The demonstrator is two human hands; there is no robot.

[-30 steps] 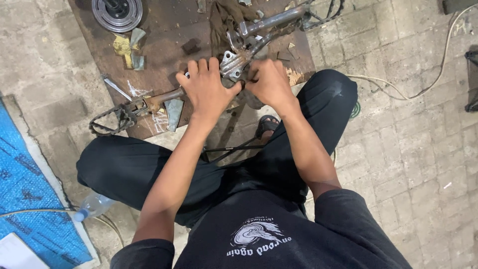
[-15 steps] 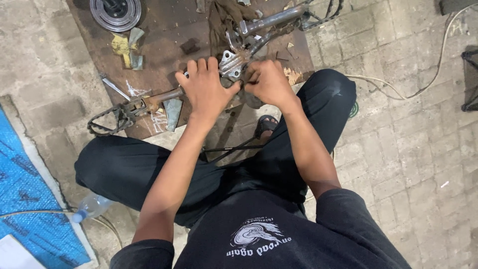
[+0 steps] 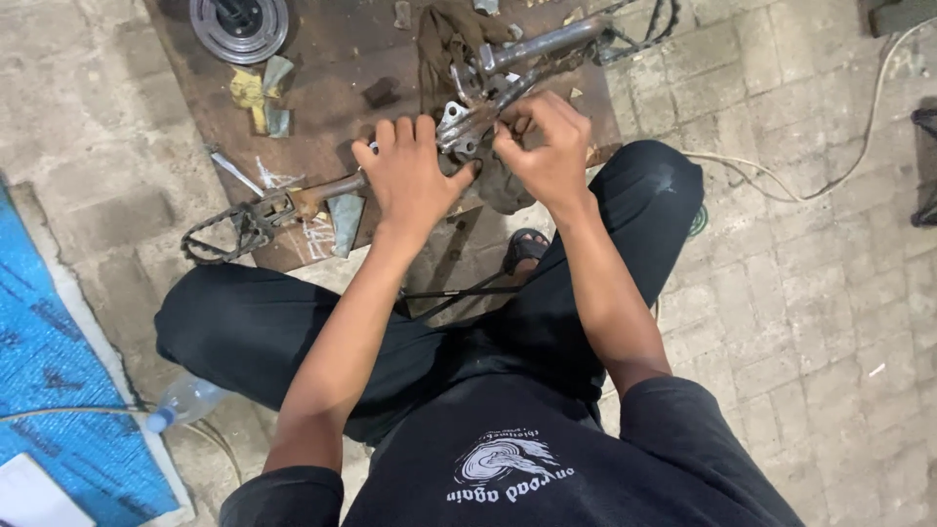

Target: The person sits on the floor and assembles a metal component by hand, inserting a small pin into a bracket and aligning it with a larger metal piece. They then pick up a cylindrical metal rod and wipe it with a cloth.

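Metal bracket (image 3: 459,132) lies near the middle of the rusty plate (image 3: 332,59), at the joint of a long metal assembly. It sits directly between the two hands. Left hand (image 3: 410,181) lies palm-down over the assembly just left of the bracket, fingers spread forward, thumb reaching toward the bracket's lower edge; whether it clamps anything underneath cannot be told. Right hand (image 3: 547,146) is curled, fingertips pinched at the bracket's right side; the part pinched is too small to identify.

From the bracket a grey tube (image 3: 542,44) runs up-right toward the plate's far right corner, where a chain (image 3: 644,29) loops. A brown rod (image 3: 327,190) runs down-left to a pedal (image 3: 229,229) overhanging the plate's near left edge. A brown rag (image 3: 444,39) lies behind the bracket.

Round pulley (image 3: 239,24) sits at the plate's far left corner. Yellow scraps (image 3: 249,93) lie just below it.

Off the plate: plastic bottle (image 3: 185,400) on the paving by the left knee, blue sheet (image 3: 59,390) beyond it, white cable (image 3: 830,166) to the right.
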